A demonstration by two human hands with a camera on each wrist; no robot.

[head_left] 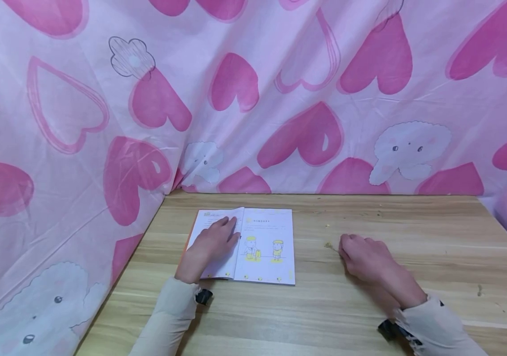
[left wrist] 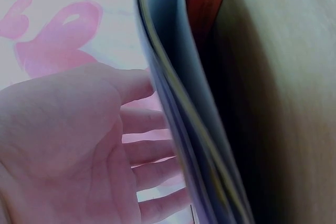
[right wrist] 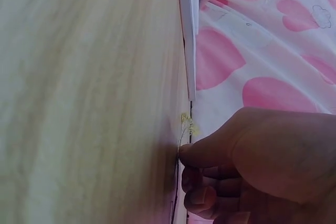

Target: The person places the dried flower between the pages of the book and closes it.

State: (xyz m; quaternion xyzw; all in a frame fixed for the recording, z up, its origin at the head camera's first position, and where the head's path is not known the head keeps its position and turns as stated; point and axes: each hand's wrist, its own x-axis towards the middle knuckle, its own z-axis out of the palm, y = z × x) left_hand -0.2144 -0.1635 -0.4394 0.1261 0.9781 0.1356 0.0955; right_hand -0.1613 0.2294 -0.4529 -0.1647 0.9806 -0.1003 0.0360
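An open book (head_left: 264, 272) lies on the wooden table, its right page printed with two yellow-and-white cartoon figures. My left hand (head_left: 209, 247) rests on the left page with its fingers extended toward the centre fold. In the left wrist view, those fingers (left wrist: 152, 150) reach along the outer pages (left wrist: 176, 93), which bow up in a curve. To the right of the book, my right hand (head_left: 369, 259) pinches a thin sprig with tiny yellowish flowers (right wrist: 188, 124) between thumb and curled fingers, low over the table. Its flowered end (head_left: 329, 245) points toward the book.
Small yellow and brown specks, such as a yellow crumb (head_left: 327, 226) and a dark bit (head_left: 479, 290), lie on the wooden table (head_left: 302, 321). A pink heart-print cloth (head_left: 280, 123) hangs behind the table and along its left side.
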